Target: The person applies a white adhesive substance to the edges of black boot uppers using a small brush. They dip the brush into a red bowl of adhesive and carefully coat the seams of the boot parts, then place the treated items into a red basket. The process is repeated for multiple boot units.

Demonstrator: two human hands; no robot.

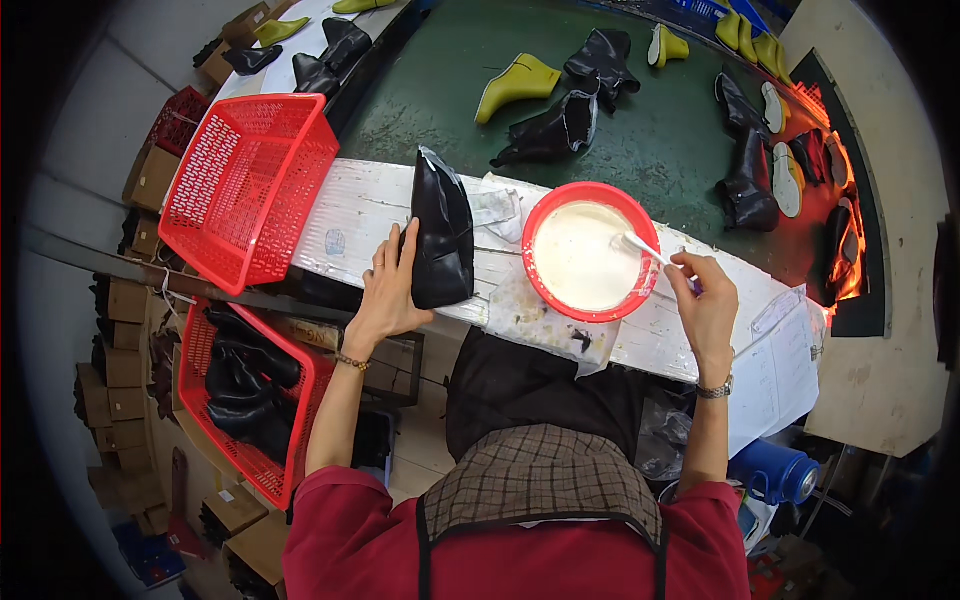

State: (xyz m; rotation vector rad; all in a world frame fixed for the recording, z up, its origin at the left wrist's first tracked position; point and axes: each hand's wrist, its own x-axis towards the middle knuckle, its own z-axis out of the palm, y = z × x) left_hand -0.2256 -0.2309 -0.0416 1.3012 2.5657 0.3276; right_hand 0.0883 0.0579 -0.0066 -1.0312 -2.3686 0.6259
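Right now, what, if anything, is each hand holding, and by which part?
The right hand holds a white brush by its upper end; the left hand touches the left side of the black boot.

- boot: straight-up black
- bucket: bright red, creamy off-white paste
- brush: white
- worktop: grubby white
- apron: brownish-grey plaid, black trim
- sleeves: deep red
- basket: also red lol

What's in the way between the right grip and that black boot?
A red bowl of cream-coloured liquid stands between the right grip and the black boot; the left grip touches the boot.
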